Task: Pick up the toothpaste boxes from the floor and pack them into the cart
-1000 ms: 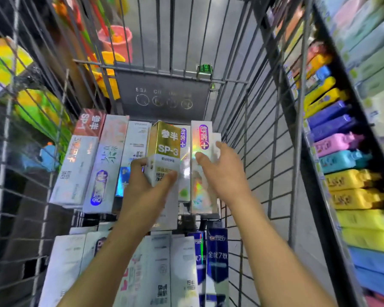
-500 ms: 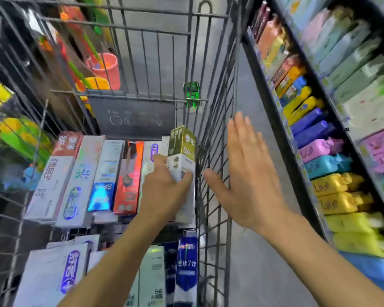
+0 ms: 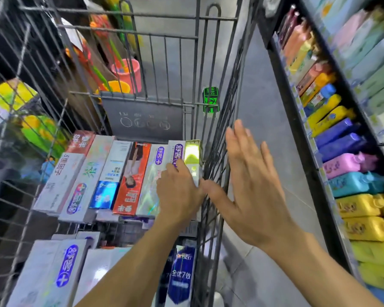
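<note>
A: What was the biggest thing in view?

B: The wire cart (image 3: pixel 217 134), which filled the left and centre. A shelf of coloured bottles (image 3: pixel 346 165) ran along the right beyond its side wall.

A: And the toothpaste boxes?

B: A far row of toothpaste boxes (image 3: pixel 111 173) lay flat side by side across the cart floor, long sides touching, probably so that each new one slotted in without wasted room. A nearer row (image 3: pixel 60 271) sat closer to the person.

A: Which box was in hand?

B: The gold-topped box (image 3: pixel 192 156), at the right end of the far row, close against the cart's right wall. The left hand (image 3: pixel 179 191) had its fingers curled round it, apparently pressing it into that last gap.

A: The right hand?

B: The right hand (image 3: pixel 251 187) was outside the wire, flat, fingers straight and spread, holding nothing. Whether it touched the wire I couldn't tell.

A: Any writing?

B: The red box (image 3: pixel 132 178) showed a portrait and a small word at its top, too blurred to be sure of. A dark blue box (image 3: pixel 181 275) read "全优7效". The grey plate (image 3: pixel 142 119) on the cart's end carried four circles, and a green tag (image 3: pixel 210 99) was illegible.
</note>
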